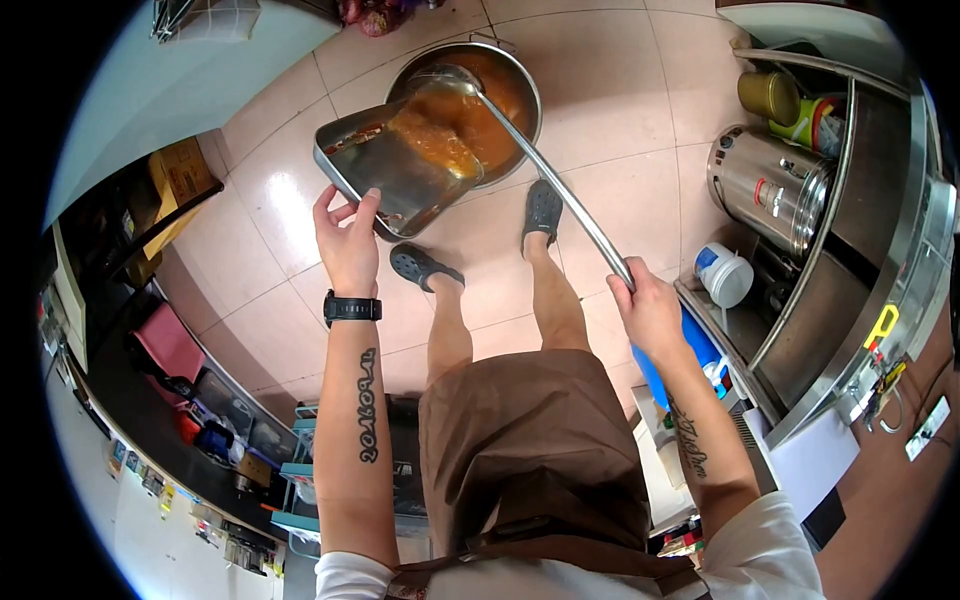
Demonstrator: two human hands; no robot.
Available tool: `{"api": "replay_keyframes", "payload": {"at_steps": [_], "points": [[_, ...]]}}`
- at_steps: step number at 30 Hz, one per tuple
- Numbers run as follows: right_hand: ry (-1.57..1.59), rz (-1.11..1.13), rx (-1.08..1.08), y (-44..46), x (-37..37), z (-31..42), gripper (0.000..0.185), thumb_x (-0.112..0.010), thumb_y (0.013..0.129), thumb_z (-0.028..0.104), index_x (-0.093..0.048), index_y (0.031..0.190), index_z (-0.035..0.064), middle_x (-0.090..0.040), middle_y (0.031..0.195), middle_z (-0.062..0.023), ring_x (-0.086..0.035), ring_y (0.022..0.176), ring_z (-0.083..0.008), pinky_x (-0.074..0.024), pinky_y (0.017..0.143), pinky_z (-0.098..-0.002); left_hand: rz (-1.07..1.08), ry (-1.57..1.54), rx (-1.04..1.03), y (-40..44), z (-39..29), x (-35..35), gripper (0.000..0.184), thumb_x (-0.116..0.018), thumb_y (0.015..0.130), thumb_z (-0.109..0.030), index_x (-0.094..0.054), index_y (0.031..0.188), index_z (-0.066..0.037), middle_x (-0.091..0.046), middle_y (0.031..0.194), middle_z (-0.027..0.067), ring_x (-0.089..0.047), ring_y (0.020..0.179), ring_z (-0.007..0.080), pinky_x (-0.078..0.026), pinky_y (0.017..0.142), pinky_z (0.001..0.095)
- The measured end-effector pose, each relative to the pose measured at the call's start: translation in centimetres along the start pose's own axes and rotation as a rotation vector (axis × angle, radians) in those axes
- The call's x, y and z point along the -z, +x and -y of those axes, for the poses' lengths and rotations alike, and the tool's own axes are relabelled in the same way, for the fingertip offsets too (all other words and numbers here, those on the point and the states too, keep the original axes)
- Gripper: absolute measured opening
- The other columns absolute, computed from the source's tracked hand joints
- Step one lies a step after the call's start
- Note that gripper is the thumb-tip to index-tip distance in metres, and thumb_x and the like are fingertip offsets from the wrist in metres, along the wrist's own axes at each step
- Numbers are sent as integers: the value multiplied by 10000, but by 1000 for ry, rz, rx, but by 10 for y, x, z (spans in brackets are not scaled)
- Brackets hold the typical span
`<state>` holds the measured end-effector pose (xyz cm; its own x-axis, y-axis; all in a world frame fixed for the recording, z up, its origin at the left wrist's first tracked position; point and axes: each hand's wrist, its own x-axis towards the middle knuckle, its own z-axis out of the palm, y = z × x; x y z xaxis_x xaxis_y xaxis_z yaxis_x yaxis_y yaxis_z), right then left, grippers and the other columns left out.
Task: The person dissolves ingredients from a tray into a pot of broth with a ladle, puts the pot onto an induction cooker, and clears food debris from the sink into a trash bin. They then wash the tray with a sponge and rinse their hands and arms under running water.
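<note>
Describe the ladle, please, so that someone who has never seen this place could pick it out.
On the tiled floor sits a wide, round metal basin of orange-brown liquid. The ladle has its head there and its handle in the right hand. That long, straight handle distinguishes it from the rectangular tray in the left hand.

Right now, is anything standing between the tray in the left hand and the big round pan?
Nothing visible does: the tray in the left hand overhangs the pan. The ladle reaches over the pan, close beside the tray.
</note>
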<state>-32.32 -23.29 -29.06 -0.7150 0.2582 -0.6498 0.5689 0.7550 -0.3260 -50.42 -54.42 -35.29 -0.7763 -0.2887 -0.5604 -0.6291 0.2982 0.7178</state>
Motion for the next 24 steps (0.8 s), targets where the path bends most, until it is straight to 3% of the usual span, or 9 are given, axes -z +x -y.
{"api": "replay_keyframes", "payload": {"at_steps": [5, 8, 9, 11, 12, 14, 17, 20, 24], "points": [[-151, -99, 45, 25, -18, 0, 260, -582, 955, 277, -492, 949, 33, -638, 765, -185, -621, 680, -425, -487, 622, -520, 9, 4, -1, -4, -5, 0, 716, -770, 838, -208, -386, 1385, 51, -603, 1008, 125, -624, 875, 167, -492, 730, 268], [-112, -95, 53, 42, -32, -1, 257, -561, 961, 267, -514, 929, 16, -624, 742, -222, -609, 689, -456, -476, 617, -539, 14, -15, -4, -5, -5, -1, 719, -768, 843, -201, -377, 1392, 49, -596, 1019, 129, -631, 898, 173, -497, 742, 270], [-83, -73, 48, 45, -39, -1, 264, -552, 968, 271, -524, 919, 13, -617, 714, -207, -607, 644, -429, -473, 580, -521, 16, -25, -6, -5, -4, 0, 720, -768, 845, -199, -374, 1395, 49, -593, 1024, 130, -632, 903, 175, -499, 746, 271], [-27, -29, 37, 50, -46, -1, 285, -534, 981, 279, -543, 899, 6, -603, 657, -178, -604, 553, -373, -467, 505, -483, -17, -32, -48, -4, 2, -3, 688, -765, 845, -216, -408, 1380, 27, -614, 937, 70, -564, 717, 100, -404, 563, 220], [234, 105, -103, 51, -45, 1, 299, -525, 987, 289, -549, 890, 7, -577, 628, -140, -570, 502, -317, -442, 459, -445, -35, -37, -71, -3, 4, -4, 673, -764, 845, -225, -424, 1373, 16, -624, 894, 39, -531, 623, 62, -357, 471, 195], [756, 373, -383, 52, -40, 5, 329, -507, 999, 309, -561, 871, 11, -525, 572, -65, -501, 400, -203, -393, 366, -368, -36, -30, -69, -2, 6, -3, 672, -763, 846, -224, -425, 1374, 17, -622, 899, 41, -531, 626, 62, -357, 472, 194], [1065, 475, -487, 36, -34, 1, 341, -495, 1009, 336, -555, 882, 26, -437, 560, 22, -363, 347, -81, -301, 307, -268, -41, -31, -71, -2, 7, -4, 668, -762, 847, -222, -428, 1374, 18, -619, 909, 42, -528, 624, 61, -359, 472, 195], [1159, 504, -513, 21, -32, -14, 321, -479, 1014, 326, -552, 895, 36, -421, 551, 19, -340, 325, -83, -290, 298, -264, -42, -25, -70, -2, 8, -5, 663, -761, 848, -223, -433, 1371, 19, -616, 916, 42, -525, 630, 62, -360, 473, 197], [1052, 512, -493, 3, -19, -24, 302, -474, 1019, 313, -551, 906, 44, -428, 554, 19, -342, 325, -79, -294, 296, -266, -36, -15, -68, -3, 6, -5, 665, -757, 848, -227, -430, 1373, 19, -617, 925, 43, -523, 652, 64, -362, 477, 200]]}}
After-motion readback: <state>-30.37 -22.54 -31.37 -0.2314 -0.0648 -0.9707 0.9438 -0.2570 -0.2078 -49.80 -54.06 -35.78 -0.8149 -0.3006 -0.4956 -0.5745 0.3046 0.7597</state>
